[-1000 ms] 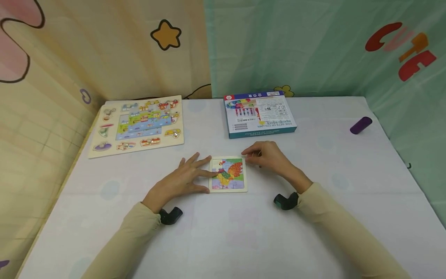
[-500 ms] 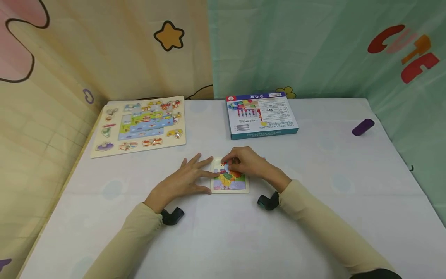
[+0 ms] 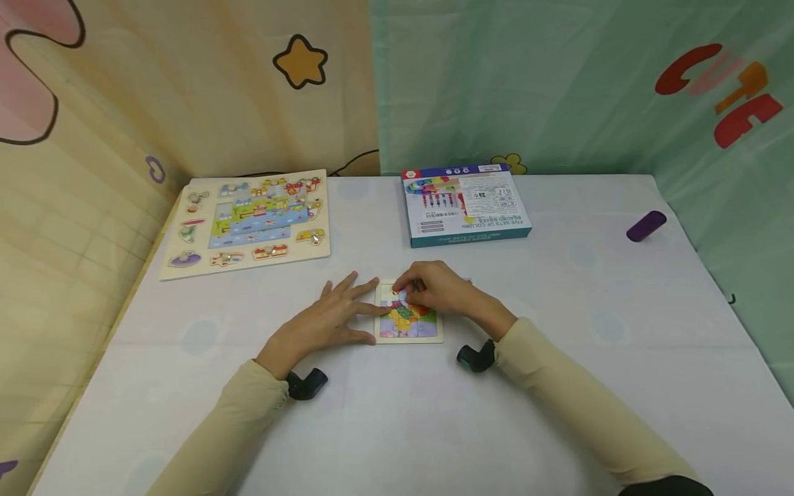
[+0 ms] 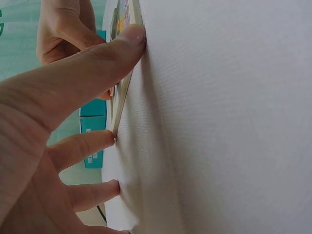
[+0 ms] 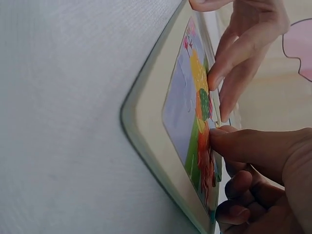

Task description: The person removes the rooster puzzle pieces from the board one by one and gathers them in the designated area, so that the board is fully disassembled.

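A small square jigsaw puzzle (image 3: 408, 331) in a pale frame lies on the table, showing a colourful rooster. My left hand (image 3: 322, 318) spreads its fingers along the left side; one finger reaches onto the picture. Its thumb (image 4: 129, 36) presses the frame's edge in the left wrist view. Over the upper part of the puzzle, my right hand (image 3: 442, 288) pinches a puzzle piece between thumb and forefinger. In the right wrist view, the right thumb (image 5: 229, 141) meets the picture's surface, while curled fingers hide most of the piece. A tiny coloured patch shows behind the right hand.
A wooden knob puzzle board (image 3: 180, 238) with vehicle pieces lies at the back left. At the back centre is a flat boxed set (image 3: 468, 207). A purple cylinder (image 3: 646, 226) rests at the far right. Curtains (image 3: 509, 89) hang behind the table (image 3: 397, 427).
My right hand has moved left from the puzzle's upper right corner to above its picture, and has stayed there over the last half second. The left hand holds its place.
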`<state>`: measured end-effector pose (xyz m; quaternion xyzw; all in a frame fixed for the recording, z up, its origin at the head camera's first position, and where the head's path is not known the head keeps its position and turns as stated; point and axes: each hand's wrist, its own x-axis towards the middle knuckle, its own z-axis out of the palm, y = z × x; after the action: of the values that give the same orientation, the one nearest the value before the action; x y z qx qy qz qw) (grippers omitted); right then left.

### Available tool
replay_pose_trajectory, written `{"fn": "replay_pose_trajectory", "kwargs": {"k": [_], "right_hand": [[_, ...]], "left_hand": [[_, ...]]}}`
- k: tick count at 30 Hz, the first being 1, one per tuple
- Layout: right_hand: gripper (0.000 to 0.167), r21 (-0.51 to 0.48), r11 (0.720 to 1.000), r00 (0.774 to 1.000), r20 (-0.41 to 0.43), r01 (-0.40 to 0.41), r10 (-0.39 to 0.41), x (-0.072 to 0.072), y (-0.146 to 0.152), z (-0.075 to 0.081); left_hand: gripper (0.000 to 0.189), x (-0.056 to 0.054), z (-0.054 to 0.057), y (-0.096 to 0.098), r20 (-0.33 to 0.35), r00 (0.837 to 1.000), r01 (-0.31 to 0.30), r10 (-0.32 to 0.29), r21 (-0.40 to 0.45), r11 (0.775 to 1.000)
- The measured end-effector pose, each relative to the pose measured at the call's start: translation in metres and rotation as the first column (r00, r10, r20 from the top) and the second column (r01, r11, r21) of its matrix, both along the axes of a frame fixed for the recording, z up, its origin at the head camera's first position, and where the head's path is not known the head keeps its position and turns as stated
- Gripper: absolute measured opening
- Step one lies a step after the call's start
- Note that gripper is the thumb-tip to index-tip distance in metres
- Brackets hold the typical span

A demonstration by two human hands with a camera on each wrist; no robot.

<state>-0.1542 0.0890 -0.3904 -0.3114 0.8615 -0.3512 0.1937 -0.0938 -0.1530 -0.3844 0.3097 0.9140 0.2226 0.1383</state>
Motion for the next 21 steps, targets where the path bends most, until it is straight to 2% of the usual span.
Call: {"fn": "replay_pose_trajectory", "kwargs": {"k": [5,10,15,18,21], "right_hand": [[0.021,0.004,1.0,0.999,-0.035,0.027,-0.027,0.002,0.0,0.0],[0.02,0.027,0.996,0.996,-0.041,0.083,-0.082,0.005,-0.002,-0.001],[0.021,0.044,0.994,0.994,-0.042,0.104,-0.102,0.007,-0.001,0.0],[0.025,0.059,0.993,0.994,-0.053,0.102,-0.099,0.009,-0.001,0.0],[0.034,0.076,0.992,0.993,-0.074,0.1,-0.095,0.011,0.001,0.001]], "left_hand": [[0.055,0.0,0.001,0.001,0.004,1.0,-0.001,0.001,-0.004,1.0],[0.055,0.0,0.001,0.002,0.005,1.0,0.002,-0.002,-0.01,1.0],[0.055,-0.001,0.001,0.002,0.002,1.0,0.005,-0.005,-0.014,1.0],[0.055,-0.001,0.001,0.002,0.002,1.0,0.007,-0.007,-0.015,1.0],[0.055,-0.001,0.0,0.001,-0.004,1.0,0.009,-0.009,-0.017,1.0]]}}
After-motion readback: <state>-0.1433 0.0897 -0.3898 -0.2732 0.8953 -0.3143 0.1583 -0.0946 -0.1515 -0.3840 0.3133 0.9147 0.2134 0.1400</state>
